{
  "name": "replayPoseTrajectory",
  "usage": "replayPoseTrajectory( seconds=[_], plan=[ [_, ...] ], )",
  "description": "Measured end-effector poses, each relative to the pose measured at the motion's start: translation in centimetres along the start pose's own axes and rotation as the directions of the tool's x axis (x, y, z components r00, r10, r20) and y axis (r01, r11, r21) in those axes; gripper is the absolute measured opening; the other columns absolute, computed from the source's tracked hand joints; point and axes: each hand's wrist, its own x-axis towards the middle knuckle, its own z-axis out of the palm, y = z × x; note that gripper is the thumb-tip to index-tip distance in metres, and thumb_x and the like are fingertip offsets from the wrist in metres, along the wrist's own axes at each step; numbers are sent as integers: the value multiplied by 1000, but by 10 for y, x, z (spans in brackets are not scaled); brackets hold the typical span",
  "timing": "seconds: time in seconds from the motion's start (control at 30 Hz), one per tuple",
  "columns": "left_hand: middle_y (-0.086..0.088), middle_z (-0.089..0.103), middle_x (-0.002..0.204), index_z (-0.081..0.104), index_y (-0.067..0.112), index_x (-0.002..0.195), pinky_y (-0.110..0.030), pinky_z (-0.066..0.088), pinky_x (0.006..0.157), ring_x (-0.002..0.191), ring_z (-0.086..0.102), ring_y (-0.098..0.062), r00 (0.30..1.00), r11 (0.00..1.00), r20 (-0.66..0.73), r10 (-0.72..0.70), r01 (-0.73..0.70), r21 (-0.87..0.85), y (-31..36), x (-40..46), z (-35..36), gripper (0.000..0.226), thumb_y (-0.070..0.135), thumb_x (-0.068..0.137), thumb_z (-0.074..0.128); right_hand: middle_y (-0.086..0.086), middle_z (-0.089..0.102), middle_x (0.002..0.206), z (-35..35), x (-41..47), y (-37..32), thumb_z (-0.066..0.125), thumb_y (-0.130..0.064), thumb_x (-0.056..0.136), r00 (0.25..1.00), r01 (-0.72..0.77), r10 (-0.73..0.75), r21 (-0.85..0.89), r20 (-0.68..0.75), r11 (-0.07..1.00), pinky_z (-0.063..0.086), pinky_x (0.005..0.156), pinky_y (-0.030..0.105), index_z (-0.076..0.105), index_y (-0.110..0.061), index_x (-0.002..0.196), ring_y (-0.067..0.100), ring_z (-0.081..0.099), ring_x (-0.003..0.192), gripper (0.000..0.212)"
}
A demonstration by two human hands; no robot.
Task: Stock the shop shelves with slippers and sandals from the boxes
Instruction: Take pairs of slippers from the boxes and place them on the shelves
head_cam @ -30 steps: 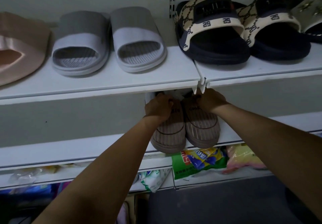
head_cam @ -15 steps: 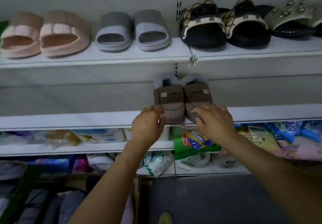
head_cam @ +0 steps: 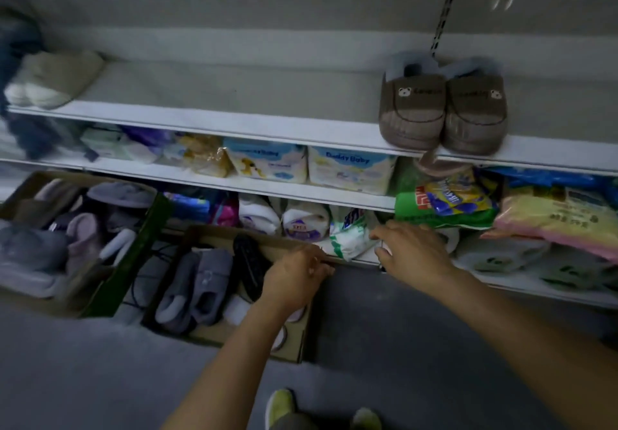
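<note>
Brown slippers (head_cam: 443, 106) stand paired at the middle shelf's (head_cam: 234, 121) front edge, toes outward. Left hand (head_cam: 294, 277) hovers over the open box (head_cam: 230, 295) on the floor, fingers loosely curled, empty. Right hand (head_cam: 413, 250), fingers relaxed and spread, hangs near the bottom shelf's edge.

My middle shelf (head_cam: 234, 121) lies bare between the beige slippers (head_cam: 50, 80) far left and the brown pair (head_cam: 441, 108) at right; the box (head_cam: 234, 332) below is crowded with slippers.
</note>
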Motion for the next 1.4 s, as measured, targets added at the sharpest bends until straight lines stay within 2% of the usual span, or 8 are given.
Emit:
replayPoseTrajectory(
  seconds=[0.3,0.43,0.57,0.73,0.93,1.13,1.23,1.4],
  plan=[
    [-3,68,106,63,16,113,-28,48,80,97,62,-20,971,958,117,-211,229,-173,-146,-43,-2,24,29,94,55,-1,60,113,55,43,-120,46,-32,91,978,118,-124,44,167,992,31,70,30,56,-26,109,22,57,104,21],
    [-6,69,105,63,16,114,-23,44,77,97,63,-19,941,920,169,-295,327,-218,-234,-50,-17,25,29,94,56,-2,62,106,89,76,-190,50,-28,90,967,87,-113,121,230,989,30,63,25,62,-25,103,20,60,96,17],
    [-10,68,100,64,12,107,-32,47,79,97,63,-26,899,876,249,-360,418,-241,-333,-47,-41,20,25,94,56,3,62,106,140,111,-253,50,-22,93,934,-8,-79,240,349,971,31,62,14,62,-18,109,20,58,92,21],
    [-4,65,87,66,16,94,-25,42,68,90,64,-24,852,841,298,-429,498,-211,-443,-37,-63,13,24,94,55,-1,64,89,209,152,-317,49,-25,94,870,-196,18,312,492,930,50,78,34,63,-20,105,18,59,83,18],
    [-19,66,105,62,31,87,-45,48,95,103,61,-37,800,768,363,-478,581,-271,-516,-17,-55,13,34,96,52,1,68,98,273,163,-351,48,-22,94,775,-346,99,287,624,893,52,83,39,65,-20,99,22,62,92,17],
    [-9,70,99,62,25,85,-36,51,85,97,65,-31,760,737,414,-500,625,-257,-559,-1,-7,14,15,91,54,8,67,103,334,173,-353,47,-21,94,701,-411,125,255,703,875,50,86,39,64,-12,95,26,61,97,19],
    [-9,69,106,65,21,95,-35,50,90,104,63,-29,740,735,416,-528,644,-212,-582,9,26,12,15,91,55,13,69,98,377,186,-354,52,-13,91,690,-468,122,312,714,827,51,86,40,68,-4,91,30,63,95,18],
    [-14,54,132,51,10,131,-37,42,101,121,51,-30,749,776,288,-596,630,-34,-620,29,76,44,20,89,59,15,71,97,440,203,-358,57,-10,89,658,-573,168,344,734,744,52,88,42,69,-6,82,30,63,95,14]
  ],
)
